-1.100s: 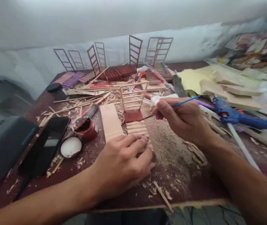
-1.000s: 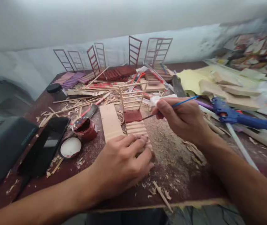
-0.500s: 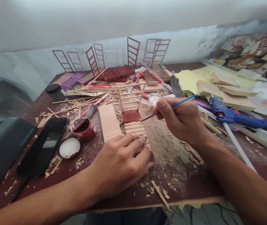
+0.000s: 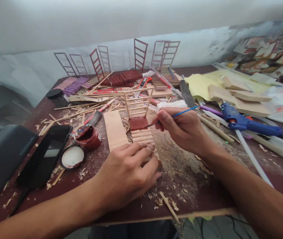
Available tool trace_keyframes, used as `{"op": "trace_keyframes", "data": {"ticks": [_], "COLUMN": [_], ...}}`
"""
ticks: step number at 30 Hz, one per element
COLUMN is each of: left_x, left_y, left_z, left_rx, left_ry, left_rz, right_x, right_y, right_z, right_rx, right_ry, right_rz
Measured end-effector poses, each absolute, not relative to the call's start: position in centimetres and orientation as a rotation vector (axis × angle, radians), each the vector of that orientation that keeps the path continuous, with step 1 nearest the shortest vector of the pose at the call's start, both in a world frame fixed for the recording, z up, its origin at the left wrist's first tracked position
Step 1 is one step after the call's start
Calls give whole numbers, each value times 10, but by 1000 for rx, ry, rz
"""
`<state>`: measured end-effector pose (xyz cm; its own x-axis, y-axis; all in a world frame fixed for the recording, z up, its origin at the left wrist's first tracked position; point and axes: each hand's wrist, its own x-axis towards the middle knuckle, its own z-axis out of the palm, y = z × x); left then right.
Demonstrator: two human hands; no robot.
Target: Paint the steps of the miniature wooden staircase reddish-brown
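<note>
My left hand (image 4: pixel 134 171) is closed over the near end of a small ridged wooden piece (image 4: pixel 141 135), holding it on the table. The far flat part of this piece is painted dark red, and a bare ladder-like wooden frame (image 4: pixel 138 108) stands up from it. In my right hand (image 4: pixel 178 127) is a thin paintbrush (image 4: pixel 184 111) with a blue handle, pinched between thumb and fingers. Its dark tip touches the right edge of the red part. An open jar of dark red paint (image 4: pixel 93 141) stands to the left, its white-lined lid (image 4: pixel 72 157) lying beside it.
A plain wooden board (image 4: pixel 115 127) lies left of the ridged piece. Further left are a black phone (image 4: pixel 49 151) and a dark case (image 4: pixel 5 159). A blue glue gun (image 4: pixel 250 126) rests at right. Painted ladder-backed pieces (image 4: pixel 123 78), sticks and shavings fill the back.
My right hand has shifted slightly left and down, bringing the brush tip from beside the red part onto its right edge. My left hand keeps its place on the wood.
</note>
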<state>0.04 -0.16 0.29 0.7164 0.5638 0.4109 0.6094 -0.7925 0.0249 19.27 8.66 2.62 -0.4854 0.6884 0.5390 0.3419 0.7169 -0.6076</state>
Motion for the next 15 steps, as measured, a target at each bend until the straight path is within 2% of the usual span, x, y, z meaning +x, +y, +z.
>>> {"op": "trace_keyframes", "data": {"ticks": [8,15], "left_x": [1,0], "left_y": [0,-2], "left_z": [3,3], "left_rx": [-2813,-2806], "left_ry": [-966,-967], "left_rz": [-611,-609], "right_x": [192,190], "right_y": [86,86], "right_z": [22,24], "right_rx": [-845,-888], "right_ry": [-1955,-2008], "right_rz": [770,642]}}
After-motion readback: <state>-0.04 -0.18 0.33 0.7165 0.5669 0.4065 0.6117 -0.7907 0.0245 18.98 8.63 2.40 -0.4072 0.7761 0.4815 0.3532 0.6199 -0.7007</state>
